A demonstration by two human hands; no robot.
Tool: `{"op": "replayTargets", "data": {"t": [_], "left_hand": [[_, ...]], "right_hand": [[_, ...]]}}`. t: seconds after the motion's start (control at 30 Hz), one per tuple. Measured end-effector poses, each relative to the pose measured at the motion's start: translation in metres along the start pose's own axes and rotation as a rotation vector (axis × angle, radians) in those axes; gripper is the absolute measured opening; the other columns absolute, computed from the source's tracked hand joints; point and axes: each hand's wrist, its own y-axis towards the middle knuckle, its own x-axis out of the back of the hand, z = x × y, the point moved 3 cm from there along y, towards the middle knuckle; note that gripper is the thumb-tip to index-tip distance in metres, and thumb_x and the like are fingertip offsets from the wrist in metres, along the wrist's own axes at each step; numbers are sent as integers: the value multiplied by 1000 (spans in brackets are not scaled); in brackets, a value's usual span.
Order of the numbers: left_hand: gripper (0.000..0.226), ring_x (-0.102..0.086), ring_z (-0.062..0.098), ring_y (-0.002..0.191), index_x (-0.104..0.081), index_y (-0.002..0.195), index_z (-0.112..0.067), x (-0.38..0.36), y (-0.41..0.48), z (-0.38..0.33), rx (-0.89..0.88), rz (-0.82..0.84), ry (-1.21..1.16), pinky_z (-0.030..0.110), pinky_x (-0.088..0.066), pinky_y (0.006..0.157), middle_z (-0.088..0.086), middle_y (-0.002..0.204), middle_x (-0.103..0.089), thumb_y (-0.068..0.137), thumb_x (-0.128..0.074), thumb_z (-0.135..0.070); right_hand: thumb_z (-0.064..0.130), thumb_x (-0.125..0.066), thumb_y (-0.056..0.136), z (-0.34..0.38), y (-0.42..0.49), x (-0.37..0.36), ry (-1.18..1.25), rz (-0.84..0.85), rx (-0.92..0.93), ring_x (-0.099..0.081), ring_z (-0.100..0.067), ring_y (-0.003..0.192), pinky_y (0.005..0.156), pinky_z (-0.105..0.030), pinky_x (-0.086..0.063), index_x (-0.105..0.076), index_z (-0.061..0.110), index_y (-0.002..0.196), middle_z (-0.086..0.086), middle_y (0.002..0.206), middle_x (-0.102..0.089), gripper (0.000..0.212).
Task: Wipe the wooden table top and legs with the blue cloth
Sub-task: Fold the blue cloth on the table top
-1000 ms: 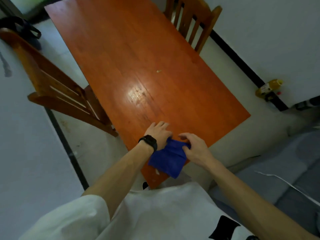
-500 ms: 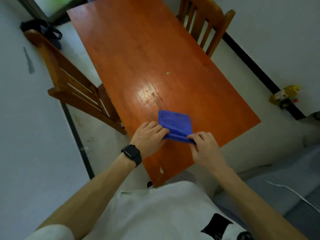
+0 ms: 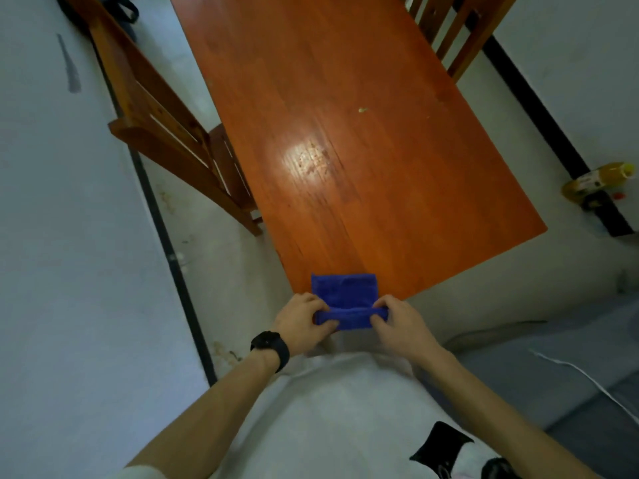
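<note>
The long reddish wooden table top (image 3: 363, 160) runs away from me, with a bright glare patch near its middle. A folded blue cloth (image 3: 344, 293) lies at the table's near corner and drapes over the edge. My left hand (image 3: 302, 323), with a black watch on its wrist, pinches the cloth's left end. My right hand (image 3: 397, 323) pinches the right end. A small pale crumb (image 3: 362, 109) sits further up the top. The table legs are hidden under the top.
A wooden chair (image 3: 166, 133) stands at the table's left side near the white wall. A second wooden chair (image 3: 453, 25) is at the far right. A yellow bottle (image 3: 601, 178) lies on the floor by the dark skirting at right. A grey sofa (image 3: 553, 375) with a white cable is at lower right.
The cloth went from hanging off the corner, up onto the table top, then back to the near corner, folded over the edge. Both hands stayed on it. The view shifted forward and down.
</note>
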Motion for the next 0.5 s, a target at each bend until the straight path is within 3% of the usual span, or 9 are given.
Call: {"op": "replayTargets", "data": {"t": [0.1, 0.2, 0.33, 0.5], "left_hand": [[23, -56, 10, 94, -63, 95, -28, 12, 19, -6, 94, -96, -213, 24, -43, 75, -12, 98, -61, 92, -56, -50], [31, -63, 16, 88, -58, 105, -23, 12, 41, -5, 280, -78, -395, 29, -51, 73, -3, 98, -65, 97, -50, -52], [37, -62, 20, 93, -57, 112, -20, 3, 59, 4, 398, -91, -337, 41, -53, 85, 1, 103, -64, 98, -46, -53], [30, -61, 19, 89, -56, 106, -22, -3, 58, 5, 455, -124, -395, 38, -53, 80, 0, 100, -63, 96, -52, -50]], "right_hand": [[37, -58, 95, 0, 20, 5, 231, -41, -128, -64, -8, 82, 70, -28, -55, -54, 26, 96, 8, 91, -66, 12], [42, -54, 97, 1, 37, 8, 269, -94, -157, -64, -6, 80, 61, -19, -51, -54, 22, 101, 6, 91, -66, 21], [43, -48, 100, 2, 48, 3, 268, -111, -207, -62, -6, 82, 64, -25, -53, -51, 20, 107, 6, 94, -62, 25], [44, -43, 102, 0, 53, -3, 161, -88, -200, -62, -8, 75, 57, -22, -47, -44, 23, 107, 3, 91, -62, 21]]}}
